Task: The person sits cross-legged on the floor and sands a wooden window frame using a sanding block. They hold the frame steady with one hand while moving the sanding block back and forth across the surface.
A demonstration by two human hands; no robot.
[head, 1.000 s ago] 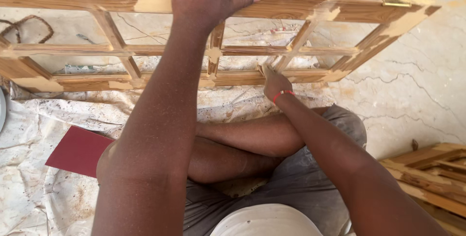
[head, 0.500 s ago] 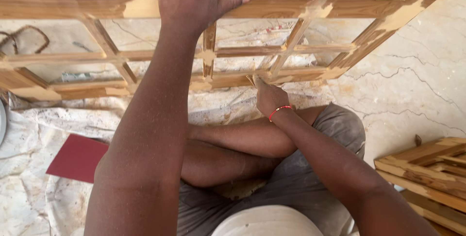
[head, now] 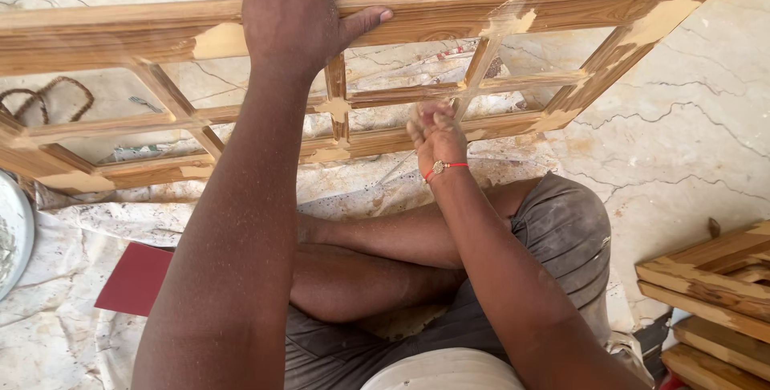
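Left hand (head: 293, 13) is clamping over the top rail of the wooden window frame (head: 112, 37), steadying it upright on edge. Right hand (head: 437, 135), fingers bunched together, is pressing the lower bar just ahead.

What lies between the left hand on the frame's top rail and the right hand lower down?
In the head view, a short upright wooden bar with pale filler patches separates the left hand from the right hand.
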